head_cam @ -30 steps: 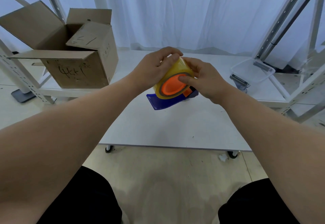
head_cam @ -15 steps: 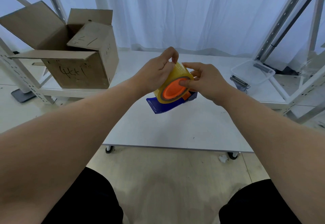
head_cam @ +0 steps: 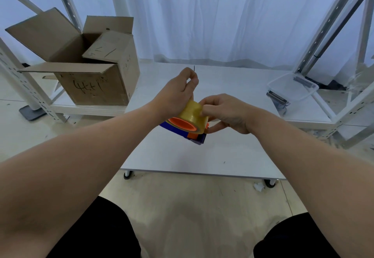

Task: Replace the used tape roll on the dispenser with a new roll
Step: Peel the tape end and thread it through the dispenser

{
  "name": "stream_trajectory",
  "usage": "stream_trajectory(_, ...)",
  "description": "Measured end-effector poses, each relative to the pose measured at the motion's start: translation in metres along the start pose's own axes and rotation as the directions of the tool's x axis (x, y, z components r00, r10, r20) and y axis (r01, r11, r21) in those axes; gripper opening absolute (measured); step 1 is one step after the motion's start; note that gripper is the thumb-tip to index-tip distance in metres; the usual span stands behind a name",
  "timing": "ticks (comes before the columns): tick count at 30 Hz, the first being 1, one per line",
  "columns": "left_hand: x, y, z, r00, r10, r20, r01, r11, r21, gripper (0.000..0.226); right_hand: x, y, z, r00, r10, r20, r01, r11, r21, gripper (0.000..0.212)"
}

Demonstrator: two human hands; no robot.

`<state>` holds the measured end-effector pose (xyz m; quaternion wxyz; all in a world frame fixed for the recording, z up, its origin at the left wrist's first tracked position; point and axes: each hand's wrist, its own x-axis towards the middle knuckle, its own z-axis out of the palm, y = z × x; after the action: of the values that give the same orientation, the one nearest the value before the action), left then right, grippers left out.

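White flat-topped bench [head_cam: 202, 152] on castors over a pale floor, white curtain [head_cam: 202, 25] behind. To the left, on a low white shelf [head_cam: 91, 109], an open brown cardboard box [head_cam: 97, 87]; to the right, a clear plastic tub [head_cam: 291, 87]. Above the bench's middle, held in the air and tilted: yellowish translucent tape roll [head_cam: 192, 114] seated on the orange hub of a blue plastic dispenser [head_cam: 182, 131]. Both hands closed: right hand [head_cam: 226, 114] curled round the roll's side; left hand [head_cam: 176, 93] just above, thumb and forefinger pinched, seemingly on the tape's free end.
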<state>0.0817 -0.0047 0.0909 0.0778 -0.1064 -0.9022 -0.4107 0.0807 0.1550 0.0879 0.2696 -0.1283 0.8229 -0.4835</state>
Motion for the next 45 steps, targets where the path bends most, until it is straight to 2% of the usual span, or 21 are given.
stream_trajectory(5, -0.003, -0.001, 0.0, 1.0, -0.008, -0.009, 0.008, 1.0, -0.021, 0.019, -0.004, -0.002, -0.001, 0.999, 0.039, 0.036, -0.036, 0.997, -0.065, 0.022)
stream_trajectory(8, -0.003, 0.0, 0.001, 1.0, -0.005, -0.006, 0.004, 1.0, -0.015, 0.019, -0.005, -0.001, 0.0, 0.997, 0.05, 0.058, -0.048, 0.998, -0.034, 0.019)
stream_trajectory(13, 0.0, 0.001, 0.003, 0.999, -0.003, -0.034, 0.004, 1.0, 0.011, 0.017, -0.004, 0.001, 0.002, 1.0, 0.012, 0.015, -0.012, 1.0, 0.015, 0.018)
stream_trajectory(23, 0.001, 0.001, 0.002, 0.999, 0.004, -0.043, -0.003, 1.0, 0.026, 0.025, 0.0, 0.0, 0.009, 0.998, 0.009, -0.056, -0.008, 1.0, 0.01, 0.033)
stream_trajectory(25, 0.002, 0.001, -0.004, 1.0, -0.011, 0.024, 0.012, 0.998, -0.061, 0.026, -0.001, 0.0, 0.006, 0.999, -0.013, -0.043, 0.012, 1.0, -0.003, 0.035)
stream_trajectory(27, 0.002, -0.002, -0.013, 0.987, -0.028, 0.16, 0.044, 0.995, -0.093, 0.031, -0.002, 0.002, -0.001, 0.998, -0.04, -0.041, 0.038, 0.999, -0.033, 0.033)
stream_trajectory(30, -0.001, -0.008, -0.022, 0.913, -0.066, 0.403, 0.054, 0.998, 0.041, 0.024, -0.005, 0.007, -0.013, 0.994, -0.07, -0.082, 0.065, 0.996, -0.068, 0.024)
stream_trajectory(33, -0.005, -0.006, -0.024, 0.853, -0.105, 0.511, 0.081, 0.994, 0.069, 0.027, -0.008, 0.01, -0.019, 0.995, -0.077, -0.058, 0.072, 0.995, -0.069, 0.021)
stream_trajectory(35, -0.006, -0.002, -0.02, 0.865, -0.126, 0.485, 0.119, 0.992, 0.047, 0.033, -0.008, 0.009, -0.018, 0.997, -0.072, -0.034, 0.07, 0.996, -0.047, 0.023)
stream_trajectory(36, -0.007, 0.0, -0.016, 0.893, -0.125, 0.433, 0.119, 0.992, 0.041, 0.036, -0.007, 0.007, -0.016, 0.997, -0.068, -0.034, 0.068, 0.998, -0.014, 0.023)
stream_trajectory(39, -0.007, 0.003, -0.004, 0.986, -0.052, 0.159, 0.033, 0.992, 0.123, 0.044, -0.004, 0.003, -0.008, 0.998, -0.035, -0.058, 0.043, 0.988, 0.151, 0.023)
stream_trajectory(41, -0.007, 0.0, -0.002, 1.0, 0.008, 0.028, -0.01, 0.996, 0.09, 0.047, -0.003, 0.003, -0.002, 0.997, -0.029, -0.076, 0.045, 0.975, 0.218, 0.022)
stream_trajectory(45, -0.009, -0.008, -0.003, 1.0, 0.008, -0.002, -0.008, 1.0, 0.005, 0.05, -0.002, 0.004, 0.006, 0.994, -0.042, -0.099, 0.062, 0.977, 0.205, 0.02)
